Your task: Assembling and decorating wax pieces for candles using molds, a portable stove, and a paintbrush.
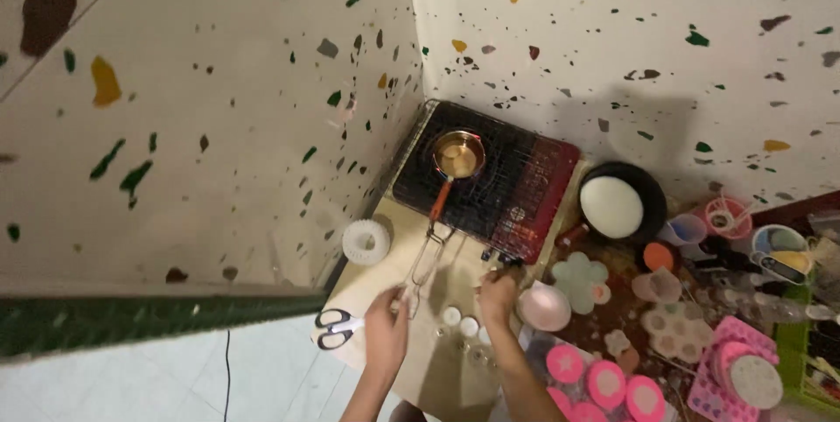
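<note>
Our left hand (385,327) fingers grasp the wire grill handle (423,263); right hand (497,297) fingers clenched near the black portable stove (516,186).

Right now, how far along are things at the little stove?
Done: a small pot with an orange handle sits on the grill rack of the tabletop stove; whether the burner is lit cannot be told. In hand: the left hand is by the scissors, and the right hand reaches the stove's front edge. Left: the small white cups and the pink moulds lie untouched.
</note>
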